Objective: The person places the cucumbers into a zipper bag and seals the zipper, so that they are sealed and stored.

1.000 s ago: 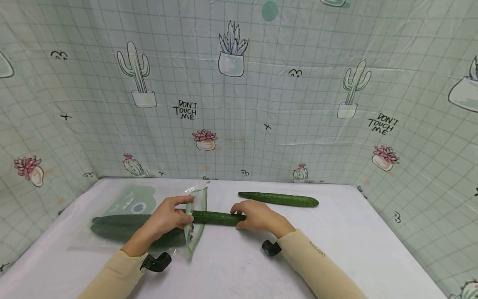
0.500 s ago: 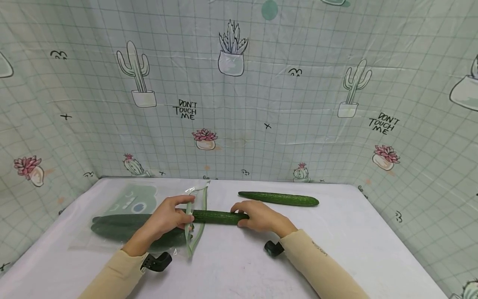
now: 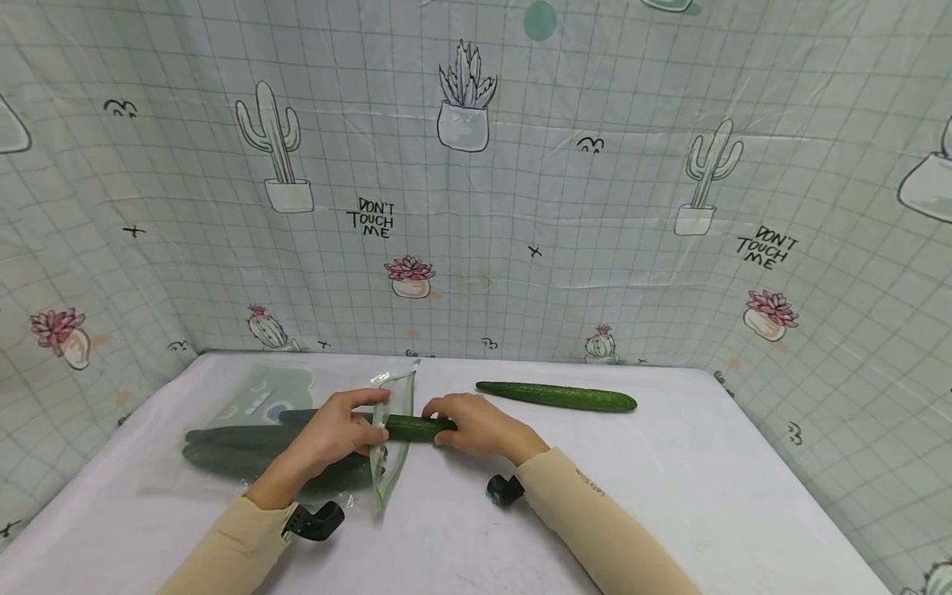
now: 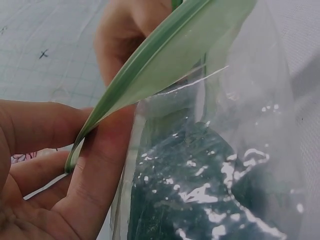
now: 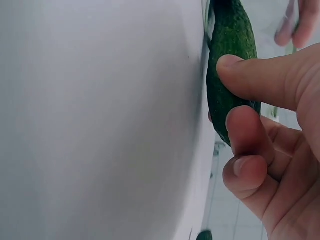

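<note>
A clear zip bag (image 3: pixel 159 475) with a green-edged mouth lies on the left of the table, several cucumbers showing dimly through it. My left hand (image 3: pixel 335 434) pinches the bag's rim; in the left wrist view the green zip strip (image 4: pixel 132 75) runs between thumb and fingers. My right hand (image 3: pixel 479 426) grips the outer end of a cucumber (image 3: pixel 412 428), whose far part reaches through the mouth into the bag. The right wrist view has thumb and fingers around this cucumber (image 5: pixel 232 60). Another cucumber (image 3: pixel 556 397) lies behind the right hand.
The white table (image 3: pixel 669 496) meets a hanging sheet (image 3: pixel 521 207) printed with cacti along its back and sides. Each wrist carries a small black camera, such as the left wrist's camera (image 3: pixel 316 522).
My right hand has moved left, and its cucumber has slid deeper into the bag. My left hand keeps its place on the rim. The loose cucumber has not moved.
</note>
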A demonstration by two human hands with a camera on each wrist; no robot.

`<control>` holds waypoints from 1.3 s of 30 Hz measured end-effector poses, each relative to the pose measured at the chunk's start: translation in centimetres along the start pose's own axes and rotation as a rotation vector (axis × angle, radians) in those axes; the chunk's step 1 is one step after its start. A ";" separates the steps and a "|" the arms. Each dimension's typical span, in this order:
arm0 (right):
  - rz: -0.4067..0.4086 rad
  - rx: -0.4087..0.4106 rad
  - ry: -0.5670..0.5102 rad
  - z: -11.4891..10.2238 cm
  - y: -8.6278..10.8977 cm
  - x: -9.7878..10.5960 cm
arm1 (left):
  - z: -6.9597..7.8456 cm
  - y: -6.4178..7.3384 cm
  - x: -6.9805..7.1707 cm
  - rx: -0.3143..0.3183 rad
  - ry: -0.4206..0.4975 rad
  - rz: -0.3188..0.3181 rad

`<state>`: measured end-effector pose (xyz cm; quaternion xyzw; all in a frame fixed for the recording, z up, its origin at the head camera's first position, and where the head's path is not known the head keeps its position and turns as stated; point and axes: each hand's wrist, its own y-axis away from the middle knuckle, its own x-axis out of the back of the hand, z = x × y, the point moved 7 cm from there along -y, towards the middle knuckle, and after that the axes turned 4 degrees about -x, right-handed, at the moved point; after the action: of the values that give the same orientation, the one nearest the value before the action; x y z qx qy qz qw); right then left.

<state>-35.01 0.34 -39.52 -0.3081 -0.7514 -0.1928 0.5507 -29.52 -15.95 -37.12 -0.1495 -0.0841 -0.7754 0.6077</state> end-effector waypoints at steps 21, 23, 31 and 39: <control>0.001 -0.076 -0.020 -0.1 -1.0 -0.5 | 0.2 0.1 0.1 0.006 0.016 -0.009; 0.008 -0.092 -0.046 0.4 -0.5 -0.3 | 0.2 0.2 0.2 0.008 0.009 -0.005; -0.006 -0.094 -0.178 0.7 0.0 0.0 | 0.2 0.2 0.3 0.010 -0.004 0.000; -0.025 -0.107 -0.233 0.5 0.0 -0.4 | 0.2 0.2 0.1 0.013 0.012 -0.010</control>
<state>-35.26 0.56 -40.02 -0.3481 -0.8027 -0.2024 0.4400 -29.31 -16.02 -36.86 -0.1404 -0.0865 -0.7789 0.6051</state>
